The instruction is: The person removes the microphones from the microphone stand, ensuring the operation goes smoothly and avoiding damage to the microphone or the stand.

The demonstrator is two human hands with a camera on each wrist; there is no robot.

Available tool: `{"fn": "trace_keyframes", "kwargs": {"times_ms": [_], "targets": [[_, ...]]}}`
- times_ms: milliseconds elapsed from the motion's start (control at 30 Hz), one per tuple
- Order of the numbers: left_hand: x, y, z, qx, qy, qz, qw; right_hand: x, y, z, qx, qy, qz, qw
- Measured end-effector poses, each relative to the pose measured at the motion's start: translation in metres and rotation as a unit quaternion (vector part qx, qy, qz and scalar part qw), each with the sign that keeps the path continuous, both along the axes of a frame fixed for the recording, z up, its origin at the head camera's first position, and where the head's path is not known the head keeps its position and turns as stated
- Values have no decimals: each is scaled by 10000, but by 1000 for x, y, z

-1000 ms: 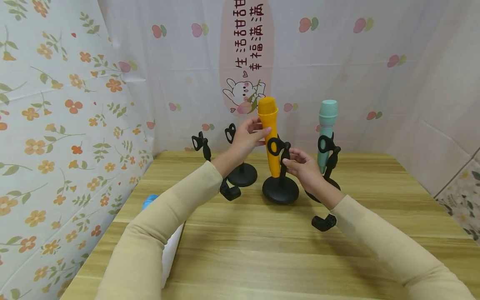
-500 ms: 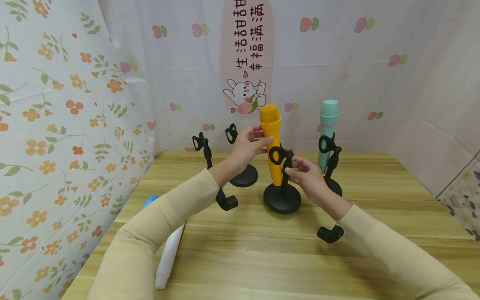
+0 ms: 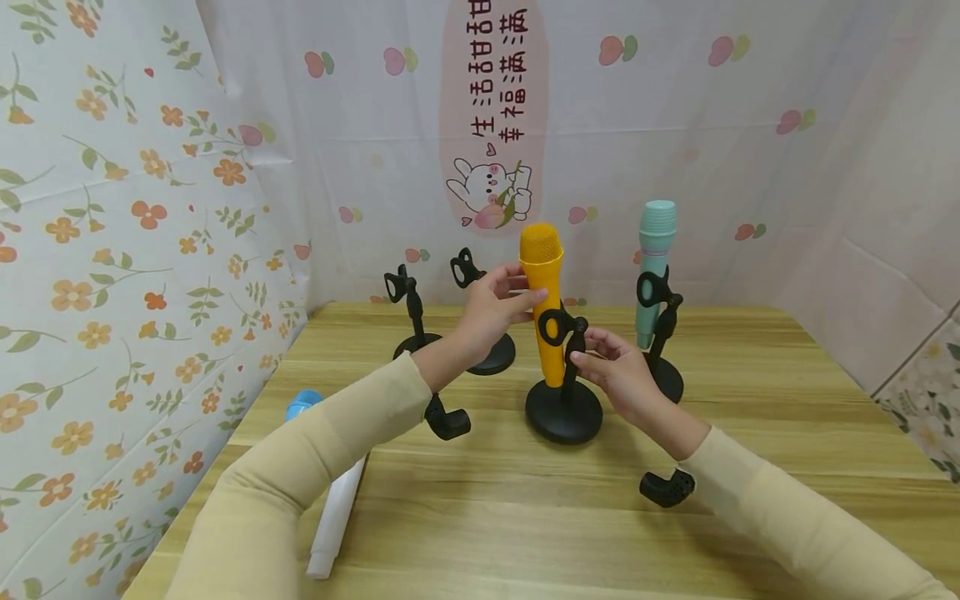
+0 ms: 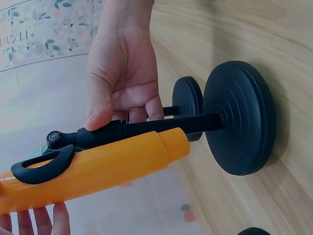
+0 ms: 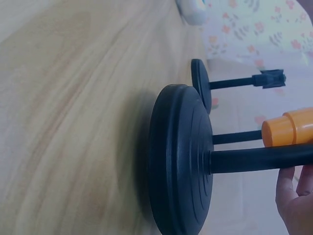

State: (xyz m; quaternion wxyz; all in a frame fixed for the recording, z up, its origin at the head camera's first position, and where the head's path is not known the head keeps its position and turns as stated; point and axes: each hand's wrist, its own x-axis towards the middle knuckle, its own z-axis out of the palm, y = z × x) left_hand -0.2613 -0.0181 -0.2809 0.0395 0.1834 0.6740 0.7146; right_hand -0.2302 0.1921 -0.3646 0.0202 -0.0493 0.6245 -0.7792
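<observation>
A yellow microphone (image 3: 551, 317) sits in the ring-shaped clip of a black tabletop stand (image 3: 564, 412), tilted slightly, head up. My left hand (image 3: 491, 312) holds the microphone's body from the left, fingers behind and thumb in front. With its thumb and fingers, my right hand (image 3: 618, 367) pinches the stand's pole just under the clip joint; the left wrist view shows that thumb on the pole (image 4: 102, 134). The microphone's lower end (image 5: 288, 129) hangs beside the pole, above the round base (image 5: 181, 161). Whether the base touches the table cannot be told.
At the right, a teal microphone (image 3: 657, 233) stands in another black stand (image 3: 663, 379). Two more stands, one with a clip (image 3: 401, 285) and one with a round base (image 3: 495, 357), are at the back left. A white microphone with a blue head (image 3: 335, 517) lies front left.
The yellow microphone and its stand have come down and nearer to me, both hands moving with them. The other stands and the teal microphone have stayed in place.
</observation>
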Motion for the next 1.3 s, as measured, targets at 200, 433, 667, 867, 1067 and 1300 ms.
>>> {"fn": "trace_keyframes", "kwargs": {"times_ms": [200,433,667,867,1067,1300], "targets": [[5,-2,-4,88,-33,-60,9999,6,-1,-4,46,11,18,10000],[10,-3,-8,105,3,-66,9999,10,-2,-6,-85,-75,-27,9999],[13,-5,-11,158,96,-123,9998,13,-3,-7,-116,-25,31,9999],[16,-6,-12,152,63,-120,9998,15,-3,-9,-34,-2,44,10000],[16,-7,-15,175,96,-131,9997,16,-4,-11,100,-28,0,9999],[16,-8,-19,149,123,-121,9997,16,-5,-13,143,-56,5,9999]]}}
